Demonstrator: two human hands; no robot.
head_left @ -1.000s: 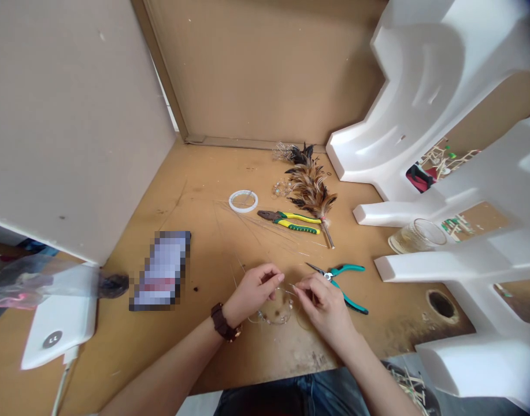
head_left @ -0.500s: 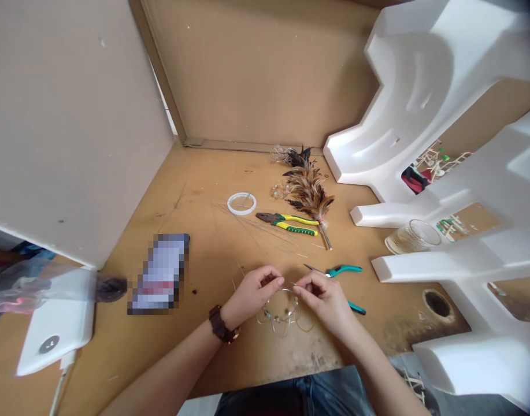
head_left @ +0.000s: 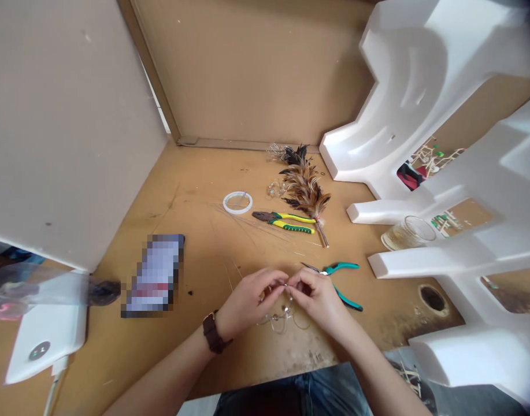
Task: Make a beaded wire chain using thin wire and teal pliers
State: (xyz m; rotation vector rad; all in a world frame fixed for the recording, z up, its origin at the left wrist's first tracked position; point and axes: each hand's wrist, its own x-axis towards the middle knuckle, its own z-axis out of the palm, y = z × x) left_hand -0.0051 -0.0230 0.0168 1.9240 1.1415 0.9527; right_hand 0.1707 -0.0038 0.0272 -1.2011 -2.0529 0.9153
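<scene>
A brown worktop [head_left: 195,190] is walled in by cardboard panels, with white foam blocks [head_left: 421,115] at the right; a beaded wire piece [head_left: 282,315] is held just above its near edge; the left hand [head_left: 251,297] and right hand [head_left: 317,294] meet fingertip to fingertip, each grip pinched narrowly on the wire; teal pliers [head_left: 343,283] lie just beside the right hand; yellow-green pliers [head_left: 286,221], a feather bundle [head_left: 306,188] and a white tape ring [head_left: 237,202] lie farther back.

Soft even daylight, faint shadows, wide-angle bending at the edges
</scene>
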